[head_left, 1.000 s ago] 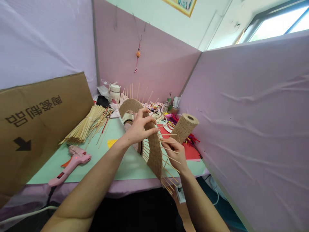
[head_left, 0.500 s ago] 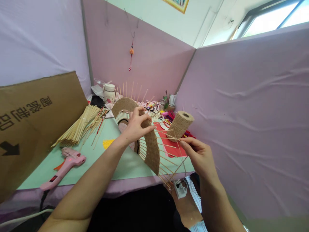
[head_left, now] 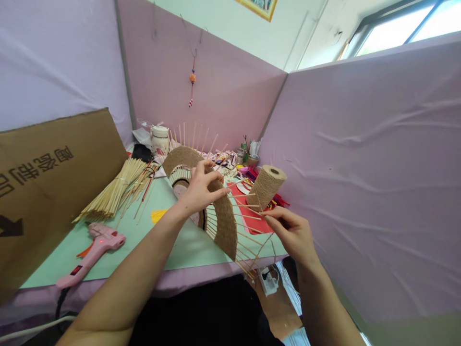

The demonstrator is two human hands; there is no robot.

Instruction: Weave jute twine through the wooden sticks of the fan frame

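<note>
A round woven piece (head_left: 224,218) of brown twine on wooden spokes stands on edge over the green table (head_left: 187,247). My left hand (head_left: 201,190) grips its upper rim, fingers curled over the weave. My right hand (head_left: 291,230) is closed in a pinch on a strand of twine (head_left: 264,240) beside the bare spoke ends at the right. The strand runs down toward the lower spokes. A spool of twine (head_left: 266,186) stands tilted just behind my right hand.
A bundle of wooden sticks (head_left: 115,192) lies at the left, a pink glue gun (head_left: 91,252) nearer the front edge. A cardboard sheet (head_left: 46,178) leans at far left. Red paper (head_left: 252,214), a white jar (head_left: 160,138) and craft clutter fill the back. Pink partitions (head_left: 360,182) enclose the table.
My right hand drew away from the spokes to the right, pulling the twine strand out, then shifted slightly up and back toward the spoke ends. My left hand kept its grip on the rim.
</note>
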